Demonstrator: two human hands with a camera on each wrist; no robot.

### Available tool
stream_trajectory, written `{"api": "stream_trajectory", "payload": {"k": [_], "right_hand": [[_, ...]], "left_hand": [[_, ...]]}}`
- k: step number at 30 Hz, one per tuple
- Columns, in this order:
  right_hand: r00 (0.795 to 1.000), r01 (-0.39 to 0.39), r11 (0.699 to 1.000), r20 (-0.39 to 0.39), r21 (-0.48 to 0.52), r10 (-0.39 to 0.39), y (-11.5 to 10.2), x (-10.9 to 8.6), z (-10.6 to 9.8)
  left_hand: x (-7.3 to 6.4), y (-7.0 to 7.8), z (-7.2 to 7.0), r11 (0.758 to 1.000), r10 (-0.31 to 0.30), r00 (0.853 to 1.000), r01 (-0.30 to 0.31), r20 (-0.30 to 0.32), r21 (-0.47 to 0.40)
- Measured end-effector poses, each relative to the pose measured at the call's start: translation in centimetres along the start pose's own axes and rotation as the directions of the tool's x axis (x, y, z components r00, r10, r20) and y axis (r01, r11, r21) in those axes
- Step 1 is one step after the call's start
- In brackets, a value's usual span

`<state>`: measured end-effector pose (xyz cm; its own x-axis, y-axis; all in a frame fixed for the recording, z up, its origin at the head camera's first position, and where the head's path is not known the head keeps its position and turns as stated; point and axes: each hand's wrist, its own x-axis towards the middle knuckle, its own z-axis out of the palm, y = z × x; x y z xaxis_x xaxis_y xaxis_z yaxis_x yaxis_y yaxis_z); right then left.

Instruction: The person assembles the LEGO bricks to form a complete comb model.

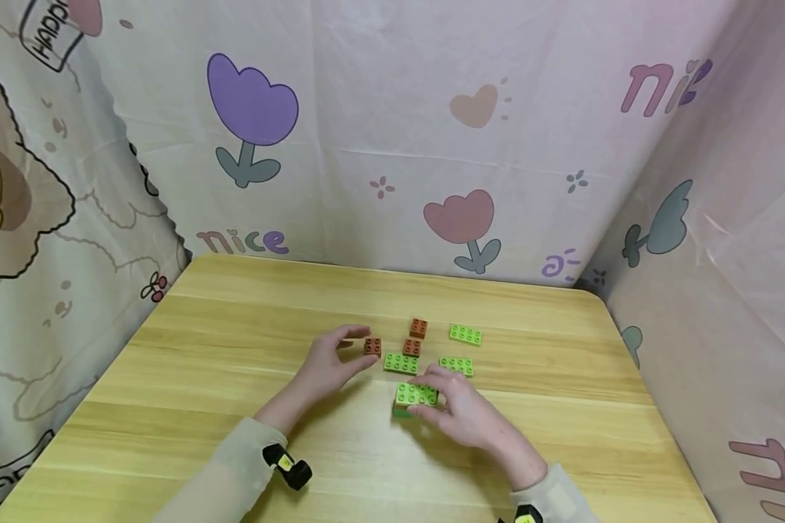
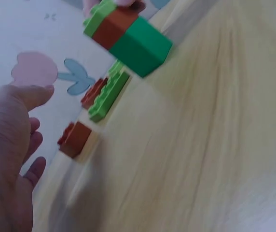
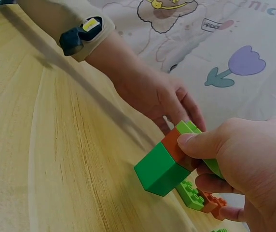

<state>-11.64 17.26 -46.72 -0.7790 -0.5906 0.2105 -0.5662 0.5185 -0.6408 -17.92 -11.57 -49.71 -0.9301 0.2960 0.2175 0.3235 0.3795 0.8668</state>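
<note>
My right hand (image 1: pixel 459 410) grips a stack of toy building bricks (image 1: pixel 413 394), thumb on the near side and fingers over the far side. The stack has a light green studded brick on top, a brown layer (image 2: pixel 115 26) below it and a dark green block (image 2: pixel 142 47) at the bottom. To the left, my left hand (image 1: pixel 323 365) reaches around a small brown brick (image 1: pixel 372 346), thumb and fingers spread on either side of it. In the left wrist view that brown brick (image 2: pixel 75 139) sits on the table, apart from the fingers.
Two more brown bricks, one far (image 1: pixel 419 327) and one nearer (image 1: pixel 411 347), lie beyond the stack. Around them are light green bricks at the left (image 1: pixel 401 363), right (image 1: pixel 456 365) and far right (image 1: pixel 466 334). The wooden table (image 1: pixel 235 327) ends at patterned cloth walls.
</note>
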Motion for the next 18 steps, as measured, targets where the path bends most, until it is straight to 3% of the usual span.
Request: {"api": "stream_trajectory", "payload": {"k": [4,18], "right_hand": [[1.0,-0.008,1.0,0.002,0.001,0.008,-0.1,0.0,0.1],[1.0,-0.021,1.0,0.004,0.002,0.021,-0.1,-0.1,0.1]], "left_hand": [[0.5,-1.0,-0.3,1.0,-0.022,1.0,0.022,-0.018,0.021],[1.8,-2.2,0.1,0.985,-0.009,0.998,-0.002,0.065,0.173]]}}
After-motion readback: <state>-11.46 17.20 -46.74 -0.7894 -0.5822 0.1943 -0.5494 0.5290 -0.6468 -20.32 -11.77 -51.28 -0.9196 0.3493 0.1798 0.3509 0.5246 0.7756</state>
